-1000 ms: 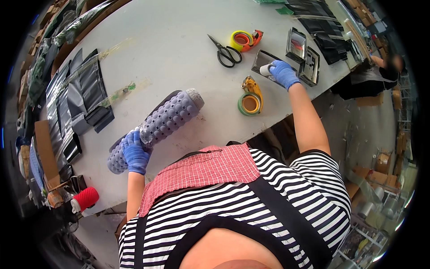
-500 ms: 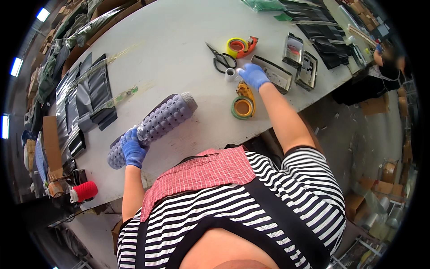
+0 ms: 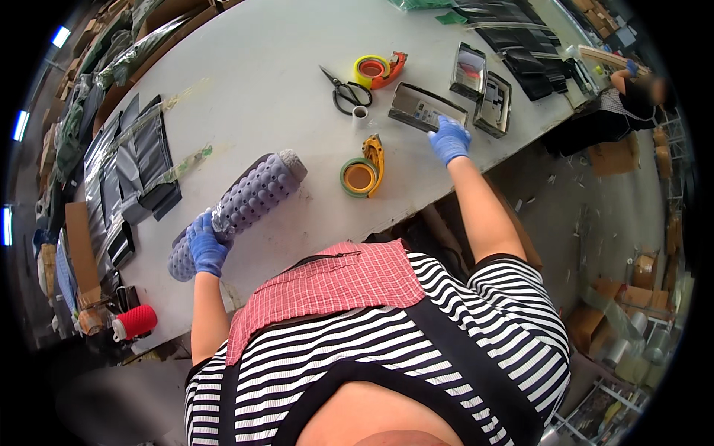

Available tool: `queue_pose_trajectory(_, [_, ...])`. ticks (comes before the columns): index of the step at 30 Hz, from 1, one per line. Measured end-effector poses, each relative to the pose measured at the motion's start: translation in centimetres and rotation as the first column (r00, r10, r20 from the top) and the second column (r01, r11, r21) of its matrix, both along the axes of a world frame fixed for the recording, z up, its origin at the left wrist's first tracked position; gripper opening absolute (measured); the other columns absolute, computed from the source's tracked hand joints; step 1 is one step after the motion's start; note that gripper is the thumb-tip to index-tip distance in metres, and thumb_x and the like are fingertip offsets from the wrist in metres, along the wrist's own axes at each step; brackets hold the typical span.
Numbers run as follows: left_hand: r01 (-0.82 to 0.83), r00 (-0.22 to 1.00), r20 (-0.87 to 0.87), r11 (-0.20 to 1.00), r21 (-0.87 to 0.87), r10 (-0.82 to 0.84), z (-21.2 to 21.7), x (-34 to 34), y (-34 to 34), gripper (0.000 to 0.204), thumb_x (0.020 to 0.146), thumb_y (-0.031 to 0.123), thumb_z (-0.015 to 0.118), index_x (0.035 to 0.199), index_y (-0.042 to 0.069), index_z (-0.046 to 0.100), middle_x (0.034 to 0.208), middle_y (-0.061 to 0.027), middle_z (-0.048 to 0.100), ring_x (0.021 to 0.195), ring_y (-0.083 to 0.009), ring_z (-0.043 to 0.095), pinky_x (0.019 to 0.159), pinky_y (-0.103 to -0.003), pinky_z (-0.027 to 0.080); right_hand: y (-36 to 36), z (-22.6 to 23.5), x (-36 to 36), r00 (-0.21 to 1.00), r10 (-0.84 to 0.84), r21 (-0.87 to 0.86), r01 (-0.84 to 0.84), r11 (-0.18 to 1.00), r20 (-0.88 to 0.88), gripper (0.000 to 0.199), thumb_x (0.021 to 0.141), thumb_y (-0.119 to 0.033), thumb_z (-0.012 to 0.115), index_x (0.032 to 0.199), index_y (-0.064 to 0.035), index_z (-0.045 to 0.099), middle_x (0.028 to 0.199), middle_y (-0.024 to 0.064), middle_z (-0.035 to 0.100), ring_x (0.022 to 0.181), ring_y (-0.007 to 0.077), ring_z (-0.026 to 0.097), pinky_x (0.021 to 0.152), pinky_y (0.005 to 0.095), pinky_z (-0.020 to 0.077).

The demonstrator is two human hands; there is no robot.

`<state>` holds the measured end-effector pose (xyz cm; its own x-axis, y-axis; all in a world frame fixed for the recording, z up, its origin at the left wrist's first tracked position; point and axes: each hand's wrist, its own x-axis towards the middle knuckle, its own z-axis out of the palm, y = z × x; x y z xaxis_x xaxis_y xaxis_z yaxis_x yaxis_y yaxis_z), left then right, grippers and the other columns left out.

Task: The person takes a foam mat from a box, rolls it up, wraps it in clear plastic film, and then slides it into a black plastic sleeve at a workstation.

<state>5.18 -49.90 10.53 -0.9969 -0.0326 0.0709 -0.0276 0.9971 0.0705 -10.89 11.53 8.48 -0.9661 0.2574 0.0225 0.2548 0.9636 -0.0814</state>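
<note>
The left hand (image 3: 206,249) has its grip closed around a bumpy grey foam roller (image 3: 239,204) on the desk (image 3: 245,82). The right hand (image 3: 449,139) touches a shiny flat packet (image 3: 425,108), grip loose.

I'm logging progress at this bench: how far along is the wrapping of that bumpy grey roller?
Done: the grey studded roller already looks sheathed in clear film. In hand: the left hand grips it, while the right hand rests on a flat shiny packet. Left: both tape dispensers and the scissors lie untouched on the table; no sealing is visible.
</note>
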Motion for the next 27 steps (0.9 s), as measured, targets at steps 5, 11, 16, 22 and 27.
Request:
queue_pose_trajectory(5, [0.001,0.999,0.053,1.0,0.003,-0.001,0.2,-0.2,-0.3,0.094,0.059,0.028,0.089,0.143,0.014,0.049,0.135,-0.0141,0.057,0.128,-0.0358,0.051,0.112,-0.046,0.037,-0.5,-2.2,2.7,0.964,0.151,-0.099,-0.132,0.986,0.221,0.04,0.091,-0.025,0.063,0.13,-0.0174,0.065,0.12,0.0172,0.07,0.116,0.0343,0.065,0.1,0.0457,0.0481])
queue_pose_trajectory(11, [-0.036,0.992,0.119,0.999,-0.015,0.038,0.7,-0.5,-0.2,0.094,0.06,0.029,0.09,0.144,0.017,0.049,0.137,-0.0113,0.056,0.131,-0.0339,0.049,0.115,-0.046,0.034,-6.5,-0.5,6.7,0.963,0.255,-0.176,-0.267,0.947,-0.089,0.049,0.089,-0.038,0.07,0.124,-0.0039,0.065,0.117,0.0193,0.068,0.113,0.0393,0.063,0.096,0.0466,0.0509])
queue_pose_trajectory(16, [-0.083,0.989,0.123,0.996,-0.036,0.086,0.3,0.3,0.2,0.099,0.06,0.03,0.092,0.147,0.019,0.047,0.14,-0.0109,0.054,0.133,-0.0329,0.047,0.118,-0.047,0.031,-14.4,-2.3,9.0,0.989,0.132,-0.481,-0.086,0.873,0.063,0.069,0.085,-0.033,0.075,0.14,-0.0015,0.048,0.124,0.0266,0.061,0.115,0.0422,0.061,0.096,0.0482,0.0514])
queue_pose_trajectory(22, [-0.113,0.985,0.123,0.992,-0.047,0.119,0.6,3.7,0.6,0.092,0.062,0.027,0.089,0.146,0.022,0.05,0.139,-0.0101,0.055,0.133,-0.0317,0.048,0.12,-0.048,0.029,-14.6,-3.3,7.4,0.953,0.301,-0.368,-0.282,0.886,-0.004,0.067,0.087,-0.024,0.067,0.143,0.002,0.041,0.119,0.032,0.061,0.107,0.0445,0.064,0.094,0.0487,0.0529])
queue_pose_trajectory(27, [0.036,0.999,-0.029,0.999,0.022,-0.036,-0.4,7.7,0.3,0.075,0.07,0.023,0.079,0.141,0.021,0.053,0.136,-0.009,0.056,0.131,-0.0304,0.05,0.12,-0.048,0.029,-12.7,-4.1,2.8,0.959,0.281,-0.201,-0.268,0.942,0.041,0.054,0.089,-0.025,0.063,0.134,0.0016,0.049,0.114,0.0312,0.065,0.102,0.0452,0.066,0.09,0.0517,0.0537])
